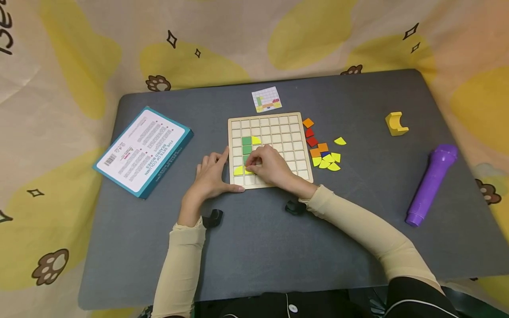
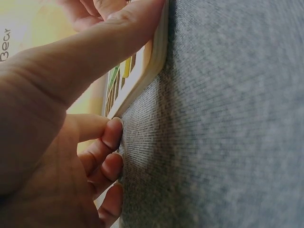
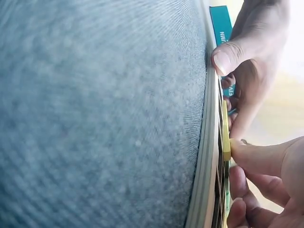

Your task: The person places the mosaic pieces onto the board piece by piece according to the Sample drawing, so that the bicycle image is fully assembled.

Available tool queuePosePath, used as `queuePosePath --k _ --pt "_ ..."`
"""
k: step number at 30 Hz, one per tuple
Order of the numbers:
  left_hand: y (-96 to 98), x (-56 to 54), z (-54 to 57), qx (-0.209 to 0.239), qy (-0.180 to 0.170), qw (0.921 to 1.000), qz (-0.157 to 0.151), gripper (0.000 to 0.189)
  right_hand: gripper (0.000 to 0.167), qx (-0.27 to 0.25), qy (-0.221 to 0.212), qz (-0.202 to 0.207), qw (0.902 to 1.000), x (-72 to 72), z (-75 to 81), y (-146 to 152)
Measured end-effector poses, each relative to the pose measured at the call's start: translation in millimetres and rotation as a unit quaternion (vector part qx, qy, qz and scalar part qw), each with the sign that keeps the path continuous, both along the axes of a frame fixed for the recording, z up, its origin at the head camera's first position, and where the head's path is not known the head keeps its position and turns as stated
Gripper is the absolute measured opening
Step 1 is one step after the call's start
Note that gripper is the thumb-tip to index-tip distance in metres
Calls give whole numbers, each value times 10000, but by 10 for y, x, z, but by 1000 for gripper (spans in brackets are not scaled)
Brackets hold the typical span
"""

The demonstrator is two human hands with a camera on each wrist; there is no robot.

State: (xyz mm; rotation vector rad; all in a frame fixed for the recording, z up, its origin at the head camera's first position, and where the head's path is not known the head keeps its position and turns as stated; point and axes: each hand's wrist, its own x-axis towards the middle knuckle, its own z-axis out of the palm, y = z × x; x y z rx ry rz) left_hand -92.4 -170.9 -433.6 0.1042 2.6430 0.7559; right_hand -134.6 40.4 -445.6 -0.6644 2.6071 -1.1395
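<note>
A square wooden grid board (image 1: 270,115) lies on the table. Green square tiles (image 1: 247,149) form a column on its left side, with a yellow quarter-round tile (image 1: 256,140) beside the top one. Another yellow tile (image 1: 238,170) sits in the lower left. My right hand (image 1: 272,165) reaches over the board and pinches a yellow tile (image 3: 226,149) at the foot of the green column; the fingers partly hide it. Around the board's lower left corner, my left hand (image 1: 210,175) spreads, thumb along the front edge and index finger at the left side.
Loose yellow, orange, red and blue tiles (image 1: 323,147) lie right of the board. A printed pattern card (image 1: 267,99) is behind it. To the left rests a teal-edged box (image 1: 143,150); on the right are a purple microphone-shaped object (image 1: 431,185) and a yellow curved block (image 1: 396,123).
</note>
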Motion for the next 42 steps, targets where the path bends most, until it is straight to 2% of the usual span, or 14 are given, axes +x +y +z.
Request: queuePosePath --k 10,16,21,26,35,39,42 --pt "7 7 -7 -100 24 9999 1 133 6 131 155 22 9998 60 24 -63" --pt "14 16 -14 -51 -19 10000 14 135 7 199 155 -50 9997 101 41 48" --pt "15 19 -27 20 -47 10000 73 135 6 226 156 -390 9989 83 49 357" --pt "21 16 -19 75 -43 9999 55 136 16 287 69 -901 9955 68 44 803" --pt "-4 12 -11 -11 -61 10000 47 135 43 838 -156 -1956 9770 81 120 1446" --pt "3 13 -14 44 -33 10000 36 135 51 1010 -518 -2123 9706 134 180 1672" --pt "9 6 -15 43 -35 10000 31 135 45 923 -543 -2123 9713 180 161 1794"
